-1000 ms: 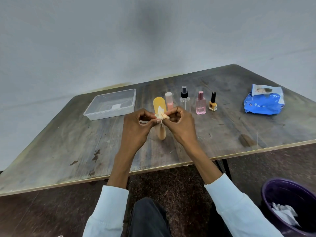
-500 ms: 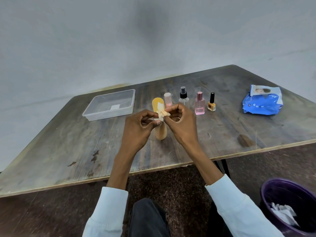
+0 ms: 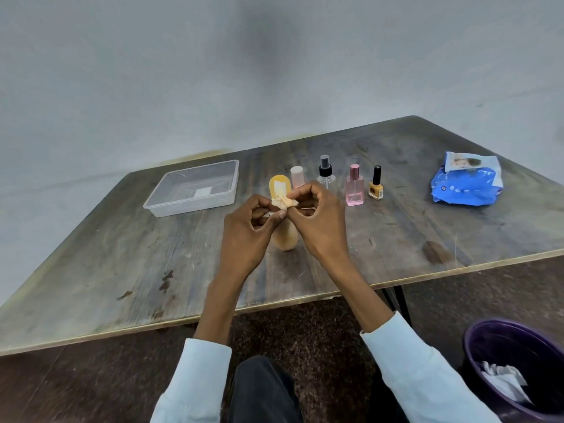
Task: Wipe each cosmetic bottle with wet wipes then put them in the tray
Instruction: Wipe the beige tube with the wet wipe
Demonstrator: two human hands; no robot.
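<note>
Fingers point(image 3: 305, 190) around crumpled wipe point(image 3: 285, 202)

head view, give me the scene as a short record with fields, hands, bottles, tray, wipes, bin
left hand: pinches the wet wipe
right hand: pinches the same wipe
orange bottle: stands on the table, partly hidden behind the hands
bottles in row behind: pale pink capped bottle, clear spray bottle, pink perfume bottle, yellow nail polish
tray: clear, holds no bottles
wipes pack: blue, far right of table
bin: purple, on floor, white wipes inside
</note>
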